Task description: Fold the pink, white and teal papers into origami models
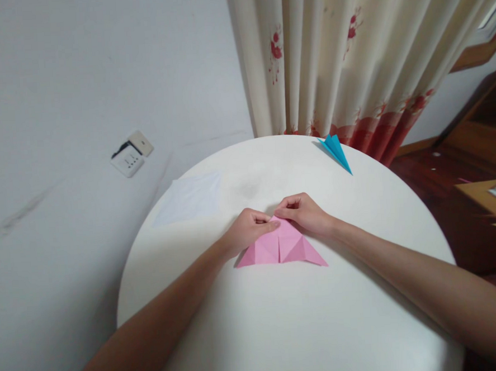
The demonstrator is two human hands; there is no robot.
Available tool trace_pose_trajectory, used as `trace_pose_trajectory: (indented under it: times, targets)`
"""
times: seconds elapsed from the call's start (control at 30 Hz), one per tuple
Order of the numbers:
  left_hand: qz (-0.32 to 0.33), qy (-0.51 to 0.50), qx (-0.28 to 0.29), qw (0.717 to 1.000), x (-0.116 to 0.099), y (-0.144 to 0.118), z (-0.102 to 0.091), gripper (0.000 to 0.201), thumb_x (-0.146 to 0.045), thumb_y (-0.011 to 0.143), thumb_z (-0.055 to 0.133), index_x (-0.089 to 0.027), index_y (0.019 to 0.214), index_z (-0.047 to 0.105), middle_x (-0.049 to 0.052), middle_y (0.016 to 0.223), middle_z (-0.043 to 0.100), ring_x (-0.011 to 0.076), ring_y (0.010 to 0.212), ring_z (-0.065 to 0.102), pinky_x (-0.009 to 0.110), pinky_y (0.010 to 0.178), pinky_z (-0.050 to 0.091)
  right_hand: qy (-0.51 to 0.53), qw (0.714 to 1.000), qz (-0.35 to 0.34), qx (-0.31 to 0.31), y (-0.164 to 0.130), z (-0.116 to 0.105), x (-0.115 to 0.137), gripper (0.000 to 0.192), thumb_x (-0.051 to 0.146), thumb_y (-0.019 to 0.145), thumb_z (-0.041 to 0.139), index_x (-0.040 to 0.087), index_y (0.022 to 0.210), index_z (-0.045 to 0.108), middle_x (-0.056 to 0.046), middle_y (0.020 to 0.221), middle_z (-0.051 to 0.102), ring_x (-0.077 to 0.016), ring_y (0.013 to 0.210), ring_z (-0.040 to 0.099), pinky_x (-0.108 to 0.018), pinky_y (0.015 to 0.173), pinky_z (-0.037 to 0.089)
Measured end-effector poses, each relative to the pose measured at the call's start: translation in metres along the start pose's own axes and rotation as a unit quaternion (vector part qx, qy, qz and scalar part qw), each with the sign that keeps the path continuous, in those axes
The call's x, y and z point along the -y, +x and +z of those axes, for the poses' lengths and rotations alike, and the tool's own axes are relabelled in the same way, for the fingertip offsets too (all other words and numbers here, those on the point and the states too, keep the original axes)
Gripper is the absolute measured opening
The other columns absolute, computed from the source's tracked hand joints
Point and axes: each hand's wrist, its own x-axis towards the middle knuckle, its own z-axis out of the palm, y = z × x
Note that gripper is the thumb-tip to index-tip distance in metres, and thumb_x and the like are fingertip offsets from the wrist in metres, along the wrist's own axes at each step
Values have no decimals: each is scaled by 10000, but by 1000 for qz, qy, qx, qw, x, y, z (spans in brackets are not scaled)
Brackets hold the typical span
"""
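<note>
A pink paper (282, 248), folded into a wide triangle with creased flaps, lies in the middle of the round white table (282, 329). My left hand (247, 230) pinches its top point from the left. My right hand (302, 212) pinches the same point from the right, fingertips almost meeting those of the left. Both forearms rest low over the table.
A blue folded paper plane (335, 150) lies at the table's far edge. A white paper sheet (190, 198) lies at the far left of the table. Behind stand a cream curtain (349, 56) with red flowers, a white wall with a socket (130, 154), and wooden furniture (475, 132) at right.
</note>
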Motion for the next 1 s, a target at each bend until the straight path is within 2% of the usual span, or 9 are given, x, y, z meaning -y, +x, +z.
trace_pose_trajectory:
  times: [0.13,0.4,0.63,1.0]
  targets:
    - [-10,-7,-14,1000,0,0,0,419,-532,784,708,-123,693,711,-14,585,554,96,530,435,218,499,265,-14,1000,-4,2,1,-1,-3,293,413,651,793,136,668,698,-16,622,651,-124,572,528,-279,575,409]
    - [-22,-72,-133,988,-2,4,1,378,-499,726,763,-125,694,719,10,623,625,106,523,486,227,502,306,-138,989,-42,12,2,-9,0,391,515,730,730,145,637,644,18,601,550,-100,568,428,-253,532,314]
    - [2,-104,-201,974,0,6,-5,353,-484,716,778,-138,687,718,15,638,645,121,547,526,231,507,341,-161,986,-42,15,2,-14,6,494,610,760,666,173,575,531,48,545,416,-87,531,326,-262,501,236]
    - [28,-171,-305,936,0,10,-10,335,-448,640,823,-134,685,715,8,619,632,116,529,535,219,491,353,-229,970,-73,-14,10,-36,10,473,575,800,631,180,562,526,42,546,425,-91,538,333,-271,520,251]
